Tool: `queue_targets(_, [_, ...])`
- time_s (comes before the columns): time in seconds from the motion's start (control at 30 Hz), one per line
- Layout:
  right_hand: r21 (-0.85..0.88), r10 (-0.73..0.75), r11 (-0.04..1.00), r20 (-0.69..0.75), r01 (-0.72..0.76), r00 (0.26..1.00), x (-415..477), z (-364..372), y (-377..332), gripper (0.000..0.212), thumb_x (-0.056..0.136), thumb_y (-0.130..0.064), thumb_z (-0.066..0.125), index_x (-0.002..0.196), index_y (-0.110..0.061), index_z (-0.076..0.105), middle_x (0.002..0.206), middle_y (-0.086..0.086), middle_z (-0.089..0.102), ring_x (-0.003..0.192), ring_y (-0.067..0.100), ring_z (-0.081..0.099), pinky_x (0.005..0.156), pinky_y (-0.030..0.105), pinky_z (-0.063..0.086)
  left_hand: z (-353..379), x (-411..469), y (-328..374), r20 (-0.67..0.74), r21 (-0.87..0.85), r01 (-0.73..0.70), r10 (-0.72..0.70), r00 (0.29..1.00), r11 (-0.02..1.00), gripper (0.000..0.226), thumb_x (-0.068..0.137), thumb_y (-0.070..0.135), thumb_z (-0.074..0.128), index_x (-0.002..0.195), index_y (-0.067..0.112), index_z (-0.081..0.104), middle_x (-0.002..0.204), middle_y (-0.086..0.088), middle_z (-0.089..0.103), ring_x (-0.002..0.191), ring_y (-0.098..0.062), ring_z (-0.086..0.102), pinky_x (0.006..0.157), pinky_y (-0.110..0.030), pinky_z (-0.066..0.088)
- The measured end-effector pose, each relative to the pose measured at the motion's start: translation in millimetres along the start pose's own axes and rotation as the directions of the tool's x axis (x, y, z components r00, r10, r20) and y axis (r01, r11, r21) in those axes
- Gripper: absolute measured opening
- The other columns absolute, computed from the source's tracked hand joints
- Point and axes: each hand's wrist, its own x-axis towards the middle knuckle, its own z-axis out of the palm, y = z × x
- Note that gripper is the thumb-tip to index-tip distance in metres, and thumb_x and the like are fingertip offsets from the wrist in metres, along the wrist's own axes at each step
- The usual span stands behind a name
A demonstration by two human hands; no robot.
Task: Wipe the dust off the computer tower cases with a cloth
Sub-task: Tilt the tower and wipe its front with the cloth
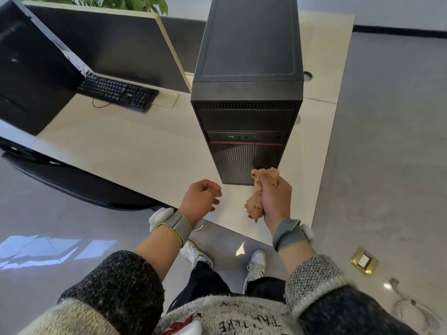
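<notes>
Gripped bunched cloth (254,209) in right hand (274,198), low before tower (246,93) front.
Clamped right fingers round cloth; curled left hand (200,197) loosely on nothing, off to the left. Found tower just far of right fist, nearer it than left; stood upright on desk (121,146), front facing near, long axis vertical; contact with cloth unclear.

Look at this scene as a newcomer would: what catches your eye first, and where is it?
The tall black computer tower stands upright on the pale desk, near its right edge, front facing the camera. Just before its base the right hand grips a bunched tan cloth, while the left hand hovers beside it, loosely curled and holding nothing. A black keyboard lies far left.
</notes>
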Motion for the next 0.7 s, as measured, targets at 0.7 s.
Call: queue_targets(0.7, [-0.055, 0.076, 0.996, 0.039, -0.074, 0.996, 14, 17, 17, 0.032, 0.066, -0.049, 0.080, 0.074, -0.018, 0.077, 0.066, 0.008, 0.065, 0.063, 0.030, 0.065, 0.062, 0.052, 0.063, -16, 13, 1, -0.015, 0.038, 0.025, -0.025, 1.000, 0.999, 0.014, 0.099, 0.004, 0.058, 0.109, 0.003, 0.068, 0.099, -0.009, 0.071, 0.077, -0.018, 0.066, 0.070, -0.031, 0.054])
